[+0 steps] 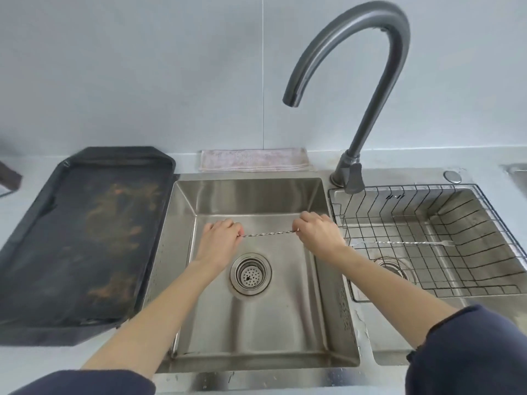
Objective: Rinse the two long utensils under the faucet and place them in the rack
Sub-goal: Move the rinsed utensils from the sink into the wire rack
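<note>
A thin twisted metal utensil stretches level above the left sink basin. My left hand grips its left end and my right hand grips its right end, so both ends are hidden in my fists. A second long twisted utensil, with a small fork-like tip at its right end, lies across the wire rack in the right basin. The grey gooseneck faucet has its spout high above the left basin, and no water runs from it.
A dark, stained griddle tray lies on the counter left of the sink. A folded pink cloth rests behind the basin against the wall. The strainer drain sits at the basin's middle.
</note>
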Available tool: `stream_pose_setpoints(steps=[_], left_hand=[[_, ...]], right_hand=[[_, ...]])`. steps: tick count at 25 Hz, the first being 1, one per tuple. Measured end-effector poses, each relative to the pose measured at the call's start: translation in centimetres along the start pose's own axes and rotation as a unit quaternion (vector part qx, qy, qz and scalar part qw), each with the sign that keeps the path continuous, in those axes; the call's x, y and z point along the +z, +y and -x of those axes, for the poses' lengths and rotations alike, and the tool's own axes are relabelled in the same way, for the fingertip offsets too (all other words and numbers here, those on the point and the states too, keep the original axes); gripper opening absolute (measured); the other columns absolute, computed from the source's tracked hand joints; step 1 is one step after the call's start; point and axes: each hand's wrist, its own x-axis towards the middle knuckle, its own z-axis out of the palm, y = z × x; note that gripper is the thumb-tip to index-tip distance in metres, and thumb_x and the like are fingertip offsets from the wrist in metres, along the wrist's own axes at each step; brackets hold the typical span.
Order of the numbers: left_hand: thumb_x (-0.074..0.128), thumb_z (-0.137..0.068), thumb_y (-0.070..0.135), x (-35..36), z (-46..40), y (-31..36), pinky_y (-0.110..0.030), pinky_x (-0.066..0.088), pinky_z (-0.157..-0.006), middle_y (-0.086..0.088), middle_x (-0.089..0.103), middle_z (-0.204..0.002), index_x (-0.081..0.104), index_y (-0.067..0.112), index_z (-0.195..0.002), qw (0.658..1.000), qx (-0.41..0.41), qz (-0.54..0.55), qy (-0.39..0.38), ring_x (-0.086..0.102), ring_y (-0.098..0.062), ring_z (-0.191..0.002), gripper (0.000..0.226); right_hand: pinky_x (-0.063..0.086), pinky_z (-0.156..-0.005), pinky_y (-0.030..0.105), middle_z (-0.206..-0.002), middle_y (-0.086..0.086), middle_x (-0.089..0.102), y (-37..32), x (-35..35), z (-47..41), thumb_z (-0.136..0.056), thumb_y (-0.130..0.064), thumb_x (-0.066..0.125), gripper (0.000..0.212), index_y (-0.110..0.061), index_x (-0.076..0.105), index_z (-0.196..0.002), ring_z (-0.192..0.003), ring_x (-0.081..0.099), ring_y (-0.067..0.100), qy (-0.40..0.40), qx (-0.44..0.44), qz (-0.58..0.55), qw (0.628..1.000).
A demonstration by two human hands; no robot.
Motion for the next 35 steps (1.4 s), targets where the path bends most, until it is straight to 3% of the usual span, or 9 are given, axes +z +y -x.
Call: stream_pose_setpoints(steps=[3, 5, 10, 16, 24, 29, 35], left_hand=[[0.046, -0.093, 0.021, -0.8, 0.7, 2.7, -0.030, 0.026, -0.092, -0.002, 0.063, -0.113, 0.062, 0.015, -0.106, 1.000, 0.017, 0.005, 0.023, 0.054, -0.021, -0.113, 0.021], [0.047, -0.093, 0.021, -0.9, 0.9, 4.5, -0.032, 0.027, -0.091, -0.004, 0.064, -0.111, 0.062, 0.014, -0.106, 0.999, 0.028, 0.009, 0.033, 0.055, -0.022, -0.111, 0.021], [0.047, -0.092, 0.022, -0.2, 0.8, 9.9, -0.031, 0.028, -0.092, -0.001, 0.064, -0.111, 0.062, 0.017, -0.106, 0.998, 0.061, 0.011, 0.032, 0.055, -0.019, -0.112, 0.022], [0.046, -0.093, 0.024, 1.2, -1.3, 18.6, -0.033, 0.030, -0.096, 0.000, 0.065, -0.112, 0.063, 0.017, -0.103, 0.994, 0.111, 0.006, 0.008, 0.058, -0.020, -0.106, 0.021], [0.041, -0.096, 0.022, 4.2, -3.2, 26.0, -0.034, 0.030, -0.100, -0.001, 0.068, -0.110, 0.066, 0.017, -0.101, 0.987, 0.152, -0.029, -0.041, 0.059, -0.018, -0.103, 0.026], [0.042, -0.094, 0.015, 7.5, -4.3, 27.0, -0.033, 0.034, -0.098, -0.001, 0.070, -0.103, 0.067, 0.014, -0.096, 0.983, 0.142, -0.066, -0.101, 0.062, -0.019, -0.098, 0.025], [0.044, -0.094, 0.013, 9.9, -5.0, 27.3, -0.035, 0.037, -0.102, -0.003, 0.068, -0.112, 0.064, 0.013, -0.105, 0.972, 0.144, -0.073, -0.169, 0.059, -0.021, -0.107, 0.023]], right_hand=[[0.051, -0.059, 0.036, -0.068, 0.012, 0.065, 1.7, -1.4, 2.1, -0.066, 0.003, 0.074, 0.015, -0.007, 0.066, -0.072, -0.065, 0.066, 0.030, 0.055, 0.006, 0.013, 0.998], [0.050, -0.055, 0.036, -0.066, 0.010, 0.065, 3.2, -2.1, 3.7, -0.066, 0.002, 0.074, 0.014, -0.009, 0.066, -0.070, -0.061, 0.065, 0.030, 0.067, 0.014, 0.011, 0.998], [0.053, -0.061, 0.039, -0.075, 0.012, 0.068, 8.2, -4.0, 7.9, -0.077, -0.002, 0.067, 0.004, -0.006, 0.068, -0.078, -0.071, 0.065, 0.034, 0.080, 0.051, 0.006, 0.995], [0.050, -0.077, 0.040, -0.100, 0.012, 0.066, 15.3, -6.4, 12.6, -0.090, -0.010, 0.054, 0.016, -0.008, 0.066, -0.101, -0.098, 0.060, 0.032, 0.068, 0.115, 0.021, 0.991], [0.049, -0.078, 0.038, -0.114, 0.005, 0.061, 22.9, -6.9, 15.2, -0.096, -0.019, 0.044, 0.022, -0.014, 0.061, -0.110, -0.108, 0.058, 0.028, -0.042, 0.151, 0.016, 0.988], [0.049, -0.079, 0.037, -0.116, 0.002, 0.061, 25.5, -4.7, 14.7, -0.095, -0.019, 0.044, 0.022, -0.018, 0.062, -0.108, -0.106, 0.059, 0.027, -0.136, 0.144, 0.002, 0.980], [0.050, -0.083, 0.037, -0.112, 0.000, 0.064, 27.1, -2.5, 13.5, -0.092, -0.019, 0.046, 0.019, -0.021, 0.063, -0.100, -0.103, 0.060, 0.022, -0.243, 0.123, 0.002, 0.962]])
